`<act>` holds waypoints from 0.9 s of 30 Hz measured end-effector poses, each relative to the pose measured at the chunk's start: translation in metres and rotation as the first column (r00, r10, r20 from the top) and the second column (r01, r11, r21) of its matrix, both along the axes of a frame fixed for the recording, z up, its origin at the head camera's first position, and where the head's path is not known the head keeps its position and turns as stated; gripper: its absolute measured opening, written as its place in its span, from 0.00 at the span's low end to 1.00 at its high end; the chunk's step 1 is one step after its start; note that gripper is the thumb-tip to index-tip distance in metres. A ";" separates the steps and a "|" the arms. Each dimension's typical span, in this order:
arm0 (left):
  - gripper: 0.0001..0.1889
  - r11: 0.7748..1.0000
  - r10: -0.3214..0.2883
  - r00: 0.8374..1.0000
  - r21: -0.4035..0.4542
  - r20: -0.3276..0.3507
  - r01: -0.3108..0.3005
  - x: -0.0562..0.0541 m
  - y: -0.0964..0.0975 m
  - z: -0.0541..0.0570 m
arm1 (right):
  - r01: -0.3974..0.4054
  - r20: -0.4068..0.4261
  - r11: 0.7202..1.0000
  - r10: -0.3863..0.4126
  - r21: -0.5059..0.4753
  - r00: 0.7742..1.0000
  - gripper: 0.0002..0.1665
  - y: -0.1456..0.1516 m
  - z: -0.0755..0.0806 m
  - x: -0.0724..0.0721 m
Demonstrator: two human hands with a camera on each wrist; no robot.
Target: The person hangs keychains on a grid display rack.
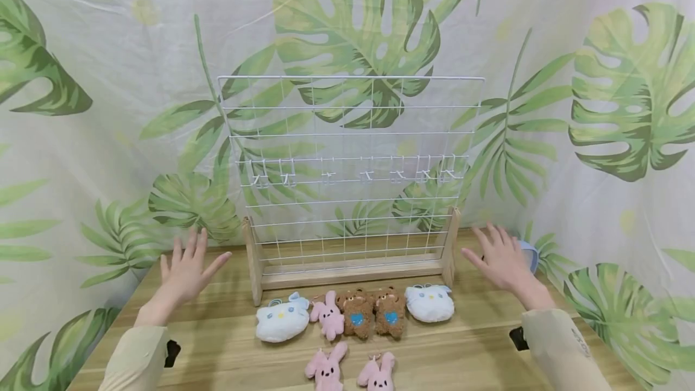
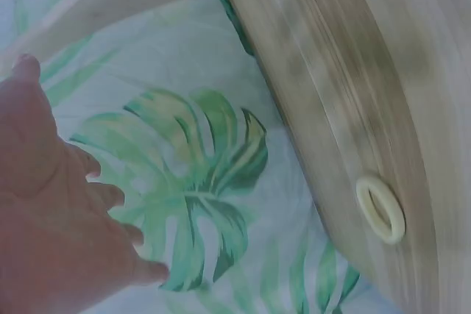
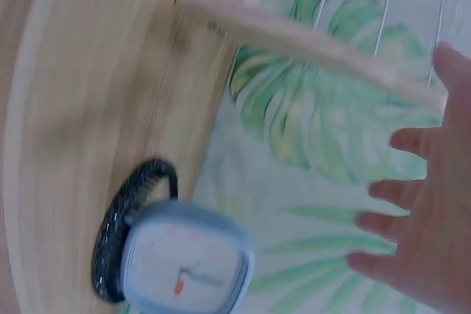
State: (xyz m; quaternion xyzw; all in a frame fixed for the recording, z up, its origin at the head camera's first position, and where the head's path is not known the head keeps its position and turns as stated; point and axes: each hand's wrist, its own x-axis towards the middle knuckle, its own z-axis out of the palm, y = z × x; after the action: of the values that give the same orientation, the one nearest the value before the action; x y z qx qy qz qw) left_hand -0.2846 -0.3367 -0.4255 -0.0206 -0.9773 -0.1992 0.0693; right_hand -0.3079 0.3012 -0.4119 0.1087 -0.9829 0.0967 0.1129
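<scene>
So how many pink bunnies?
3: back bunny beside a brown bear; front-left bunny and front-right bunny, cut off at the picture's bottom, where more may hide.

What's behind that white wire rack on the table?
Behind the wire rack, leaf-print cloth shows through the gaps, with a strip of table low down. Whatever the wooden base bar covers can't be seen.

Soft light, blurry wrist views

A white wire grid rack (image 1: 350,181) is blocking the wooden table's (image 1: 217,343) back edge; white, pink and brown plush toys (image 1: 355,314) are obstructing the middle. Beside them, free room is reaching toward both side edges.
</scene>
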 end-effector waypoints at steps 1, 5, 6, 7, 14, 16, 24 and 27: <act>0.50 0.999 -0.018 1.000 0.033 0.007 0.018 0.000 0.002 0.001 | -0.024 -0.007 1.000 0.024 -0.002 1.000 0.43 -0.004 -0.001 0.002; 0.49 0.985 -0.094 0.996 0.143 0.006 0.092 -0.001 0.010 0.003 | -0.149 0.025 0.987 0.151 -0.056 0.988 0.31 -0.022 -0.004 0.008; 0.49 0.979 -0.117 0.993 0.167 -0.007 0.116 -0.002 0.012 0.003 | -0.174 0.045 0.982 0.178 -0.079 0.983 0.27 -0.027 -0.007 0.008; 0.49 0.972 -0.136 0.991 0.189 -0.014 0.136 -0.002 0.014 0.003 | -0.201 0.069 0.973 0.210 -0.116 0.975 0.23 -0.031 -0.009 0.007; 0.49 0.946 -0.188 0.981 0.259 -0.056 0.196 -0.009 0.029 -0.004 | -0.287 0.152 0.940 0.316 -0.183 0.937 0.11 -0.056 -0.029 -0.009; 0.48 0.946 -0.183 0.981 0.262 -0.060 0.193 -0.010 0.034 -0.006 | -0.252 0.193 0.951 0.285 -0.176 0.939 0.10 -0.061 -0.036 -0.015; 0.46 0.910 -0.226 0.970 0.334 -0.095 0.245 -0.015 0.048 -0.020 | -0.098 0.304 0.985 0.137 -0.141 0.943 0.14 -0.081 -0.048 -0.024; 0.46 0.904 -0.233 0.966 0.342 -0.108 0.256 -0.016 0.053 -0.024 | -0.040 0.322 0.992 0.077 -0.122 0.943 0.18 -0.085 -0.052 -0.026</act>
State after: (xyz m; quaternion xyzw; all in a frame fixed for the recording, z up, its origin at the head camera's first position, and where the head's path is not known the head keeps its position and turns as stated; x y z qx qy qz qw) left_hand -0.3003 -0.2842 -0.4496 -0.1366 -0.9124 -0.3779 0.0777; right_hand -0.3335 0.2166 -0.4636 0.1137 -0.9772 0.1725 -0.0483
